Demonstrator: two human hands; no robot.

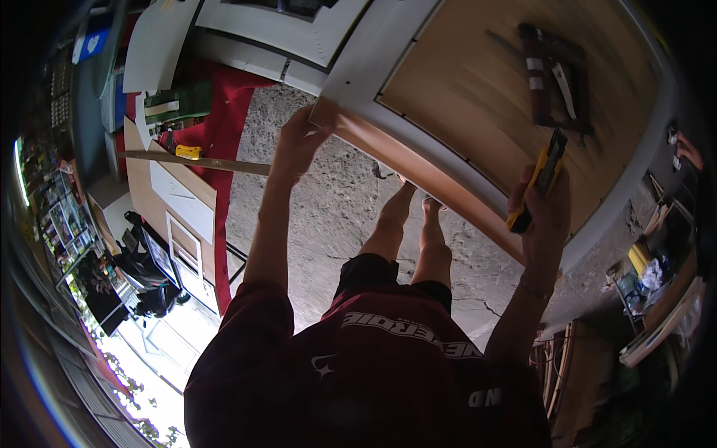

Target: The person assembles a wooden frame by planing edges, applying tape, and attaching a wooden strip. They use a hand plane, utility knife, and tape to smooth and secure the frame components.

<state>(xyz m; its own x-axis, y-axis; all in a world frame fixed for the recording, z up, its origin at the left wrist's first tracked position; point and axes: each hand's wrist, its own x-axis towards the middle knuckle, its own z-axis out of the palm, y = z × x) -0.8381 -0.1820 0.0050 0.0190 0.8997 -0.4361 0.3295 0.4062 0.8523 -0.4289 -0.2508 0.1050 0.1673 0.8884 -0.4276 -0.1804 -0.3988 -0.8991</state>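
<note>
You are standing on a cracked concrete floor (328, 216) in a cluttered workshop, leaning over a large wood-faced panel (508, 82) with a pale border. Your left hand (297, 142) is gripping the panel's near corner, fingers wrapped over its brown edge strip (418, 175). Your right hand (544, 213) is closing around a yellow utility knife (539, 179) at that edge. A red cloth (224, 112) and loose boards (175, 187) are lying to your left.
</note>
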